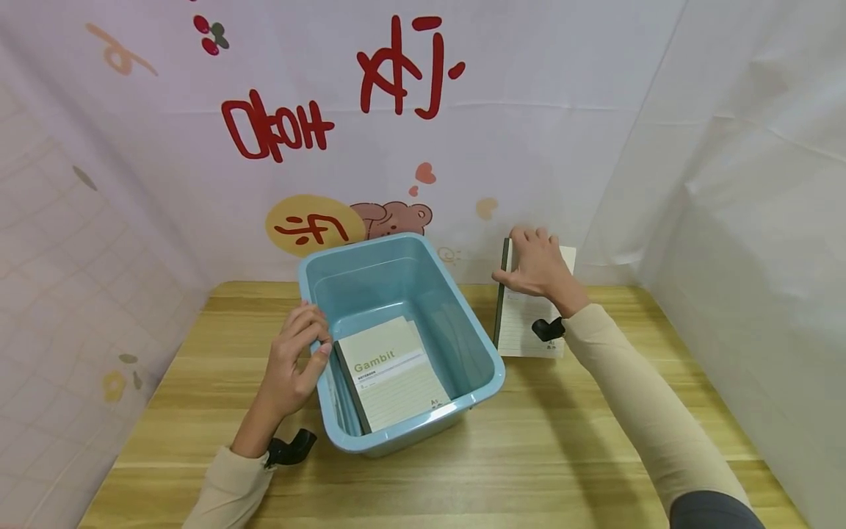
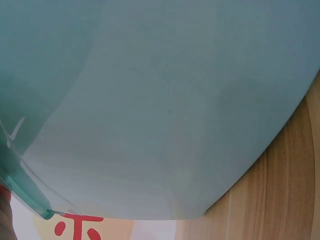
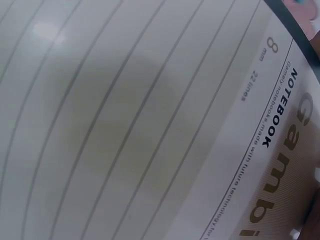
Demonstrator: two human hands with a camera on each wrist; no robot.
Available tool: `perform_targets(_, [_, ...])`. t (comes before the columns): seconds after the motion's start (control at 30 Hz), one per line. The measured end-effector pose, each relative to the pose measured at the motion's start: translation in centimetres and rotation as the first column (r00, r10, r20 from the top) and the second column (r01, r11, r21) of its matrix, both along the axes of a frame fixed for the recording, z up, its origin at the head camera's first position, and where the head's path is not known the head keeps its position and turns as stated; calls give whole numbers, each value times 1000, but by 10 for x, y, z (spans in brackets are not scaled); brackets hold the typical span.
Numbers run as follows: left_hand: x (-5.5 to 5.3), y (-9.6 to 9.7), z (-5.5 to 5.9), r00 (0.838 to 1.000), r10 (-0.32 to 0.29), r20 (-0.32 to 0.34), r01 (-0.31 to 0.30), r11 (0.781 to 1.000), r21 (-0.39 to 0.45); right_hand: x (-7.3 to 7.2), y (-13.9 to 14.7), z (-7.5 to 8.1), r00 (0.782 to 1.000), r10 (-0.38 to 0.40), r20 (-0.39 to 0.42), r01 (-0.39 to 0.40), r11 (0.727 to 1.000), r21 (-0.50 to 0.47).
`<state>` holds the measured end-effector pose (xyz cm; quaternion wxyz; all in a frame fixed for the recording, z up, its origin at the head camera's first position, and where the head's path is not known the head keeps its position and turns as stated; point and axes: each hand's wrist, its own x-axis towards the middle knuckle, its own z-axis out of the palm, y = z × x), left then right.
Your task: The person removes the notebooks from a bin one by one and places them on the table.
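A light blue plastic basin stands on the table, and my left hand grips its left rim with the fingers over the edge. Inside lies a cream Gambit notebook with a dark spine, on top of at least one more. To the right of the basin, my right hand holds another cream notebook by its upper part, thumb at the dark spine. Its lined cover fills the right wrist view, with fingers at the right edge. The basin's outer side fills most of the left wrist view.
The wooden table extends in front of the basin and to both sides. A white printed cloth hangs right behind the table, with more pale cloth at the left and right. A black wrist mount sits beside my left sleeve.
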<state>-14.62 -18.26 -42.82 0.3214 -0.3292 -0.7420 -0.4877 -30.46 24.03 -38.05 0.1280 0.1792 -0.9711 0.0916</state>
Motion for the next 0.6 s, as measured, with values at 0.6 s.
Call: perform_targets(0.6, [-2,1,-2,1000,-6,-20,6,1000,1,-17,-5,-64,982,-3,188,-21,992,125])
